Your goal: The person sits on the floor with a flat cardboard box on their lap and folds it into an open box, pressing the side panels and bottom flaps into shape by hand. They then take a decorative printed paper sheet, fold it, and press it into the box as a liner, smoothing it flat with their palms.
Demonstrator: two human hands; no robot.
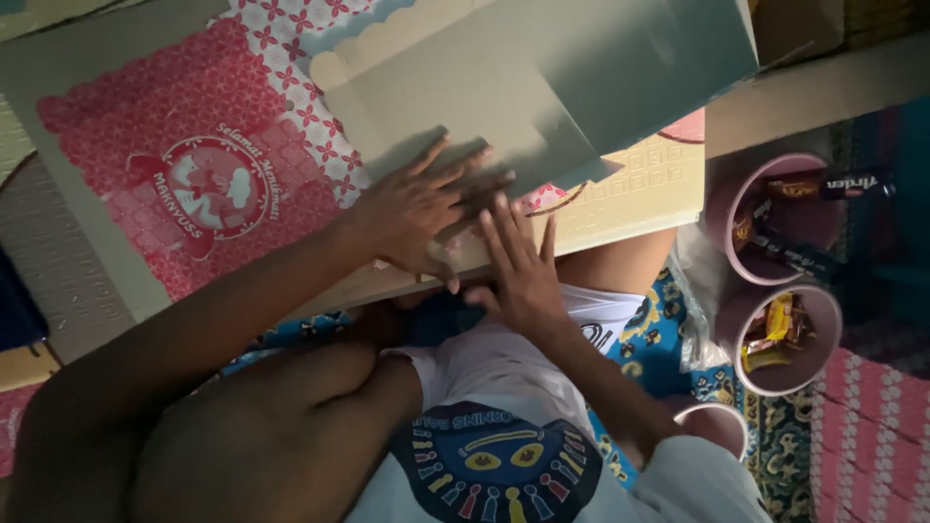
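- Grey cardboard is what we work on: a large grey flap (542, 87) folds over a flat box sheet (194, 126) printed in pink and white, which lies across our lap and reaches out over the patterned mat (872, 426) at its far edge.
- Our left hand (417, 208) lies flat on the sheet right at the lower edge of the flap. Its fingers (465, 179) are spread wide and grip nothing; they only press down.
- Our right hand (518, 266) lies just beside it, touching the left hand. It too is open, with fingers (504, 228) straight, pointing up toward the fold, and nothing in its hold.
- To crease well, we judge that the palms should bear down evenly along the fold line, not at one spot, so the flap sits square to the printed edge.
- The sheet rests on our knee rather than on anything firm, so we press gently; a hard push could buckle the card.
- Two pink cups (719, 218) with snack packets stand well apart at the right edge of the mat. We judge them far enough off, though a swinging flap corner could reach them.
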